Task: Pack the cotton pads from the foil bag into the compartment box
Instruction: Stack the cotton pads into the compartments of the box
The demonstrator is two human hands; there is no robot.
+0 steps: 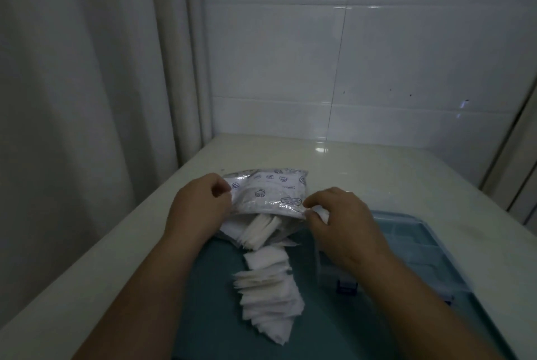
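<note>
The main risk we see is that more of the white square cotton pads [270, 293] slide out without control. The silver foil bag with blue shell prints [267, 188] is held up with its mouth turned down toward us, and a thick stack of pads hangs half out of the opening. If the bag tips further or is shaken, this stack can drop on the row that lies fanned on the dark teal mat [203, 310]. Some pads can then scatter onto the glossy cream counter [334, 156]. The pads look thin and light, so we judge they will cling together and be hard to pick up one by one.

As far as we can see, none is in the transparent blue plastic compartment box [412, 243]. It lies to the right, partly under the right forearm, and an arm movement can push it. Whether its lid is open we cannot tell.

The left hand [200, 205] has its fingers curled and grips the left edge of the bag. The right hand [345, 229] pinches the right corner of the bag mouth between thumb and fingers. Something white, perhaps a pad, shows at its fingertips.
</note>
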